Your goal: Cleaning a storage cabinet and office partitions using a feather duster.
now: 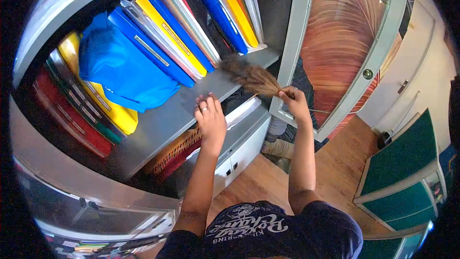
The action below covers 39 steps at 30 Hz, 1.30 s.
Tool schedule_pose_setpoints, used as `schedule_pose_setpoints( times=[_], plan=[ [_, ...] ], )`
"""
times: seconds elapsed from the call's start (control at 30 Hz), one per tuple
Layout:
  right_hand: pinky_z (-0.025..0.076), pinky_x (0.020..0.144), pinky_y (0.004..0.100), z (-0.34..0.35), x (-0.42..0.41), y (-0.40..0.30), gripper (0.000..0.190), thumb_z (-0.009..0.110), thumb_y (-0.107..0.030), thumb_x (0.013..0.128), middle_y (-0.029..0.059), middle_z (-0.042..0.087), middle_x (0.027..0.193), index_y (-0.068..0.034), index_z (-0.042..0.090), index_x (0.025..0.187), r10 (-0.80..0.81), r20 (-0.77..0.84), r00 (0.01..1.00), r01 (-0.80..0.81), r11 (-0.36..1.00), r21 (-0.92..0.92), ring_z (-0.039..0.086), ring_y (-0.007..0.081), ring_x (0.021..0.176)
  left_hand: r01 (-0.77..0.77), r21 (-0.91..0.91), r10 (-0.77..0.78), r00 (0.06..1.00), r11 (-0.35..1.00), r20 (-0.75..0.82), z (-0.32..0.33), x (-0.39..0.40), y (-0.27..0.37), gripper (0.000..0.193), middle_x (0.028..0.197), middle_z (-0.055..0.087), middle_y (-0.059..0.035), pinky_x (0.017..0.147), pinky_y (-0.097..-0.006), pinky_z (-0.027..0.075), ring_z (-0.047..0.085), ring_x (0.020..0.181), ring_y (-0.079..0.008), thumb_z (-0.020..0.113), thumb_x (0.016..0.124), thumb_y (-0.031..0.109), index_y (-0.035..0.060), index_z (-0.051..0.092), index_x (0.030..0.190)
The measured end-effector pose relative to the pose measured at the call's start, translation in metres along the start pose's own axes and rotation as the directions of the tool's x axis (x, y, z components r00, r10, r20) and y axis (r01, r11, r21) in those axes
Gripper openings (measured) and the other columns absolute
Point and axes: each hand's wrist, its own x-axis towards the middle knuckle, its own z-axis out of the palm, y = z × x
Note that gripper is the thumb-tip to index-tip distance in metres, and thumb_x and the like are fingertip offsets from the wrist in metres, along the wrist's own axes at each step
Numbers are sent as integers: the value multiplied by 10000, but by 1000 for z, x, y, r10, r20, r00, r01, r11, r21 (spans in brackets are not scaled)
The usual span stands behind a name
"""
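Observation:
In my right hand (294,102) is a brown feather duster (251,77), gripped at its narrow end. Its fluffy tip reaches over the front of the grey metal shelf (154,129), close to the leaning binders. My left hand (211,117), with a ring on one finger, is at the shelf's front edge, fingers loosely bent and holding nothing. Whether it touches the shelf is unclear. Behind it a bright blue fabric bundle (124,68) lies against a blue binder (151,46). Yellow binders (172,36), blue ones and clear-sleeved folders stand tilted along the shelf.
An open glazed cabinet door (287,50) stands at the right. Dark red and yellow binders (72,126) fill the shelf's left end. An orange perforated basket (179,147) and white papers (244,111) sit on the level below. Green panels (399,154) stand over the wooden floor (248,183).

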Motion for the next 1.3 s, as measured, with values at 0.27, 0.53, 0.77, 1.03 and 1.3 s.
schedule_pose_setpoints(
  times=[0.27,0.53,0.77,1.03,1.3],
  plan=[
    [434,575,291,0,0,5,156,670,-154,900,36,607,677,-1,676,932,-32,-63,998,22,988,-154,540,92,627,11,-28,-11,1000,1000,-18,3,4,1,599,1234,501,-176,993,-456,333,460,1213,-351,642,814,256,-21,477,1319],
    [525,636,490,-30,61,-68,173,591,-185,922,206,667,801,-110,658,1062,-369,-225,902,32,577,-816,670,389,752,-61,-55,66,993,997,98,24,59,39,437,1249,527,-212,942,-543,382,499,1185,-403,525,891,205,27,507,1289],
    [522,610,520,-82,164,-85,497,580,-112,839,190,647,979,-208,517,1323,-614,16,789,224,263,-938,651,407,756,-175,-293,232,957,940,174,49,100,70,554,1427,452,-241,1007,-675,344,433,1302,-478,529,952,305,43,411,1426],
    [555,633,490,-79,224,-132,492,545,-41,813,161,652,1036,-210,561,1274,-531,225,817,300,57,-952,675,381,772,-184,-318,258,943,930,209,50,108,72,512,1471,412,-226,997,-737,294,408,1309,-516,430,976,267,42,414,1436],
    [560,737,489,-71,258,-171,329,506,-62,858,177,673,983,-153,623,1152,-435,241,867,263,-10,-965,683,373,837,-182,-319,255,946,930,202,54,109,76,552,1480,400,-221,991,-737,302,393,1322,-510,492,959,333,48,420,1426]
  ],
)
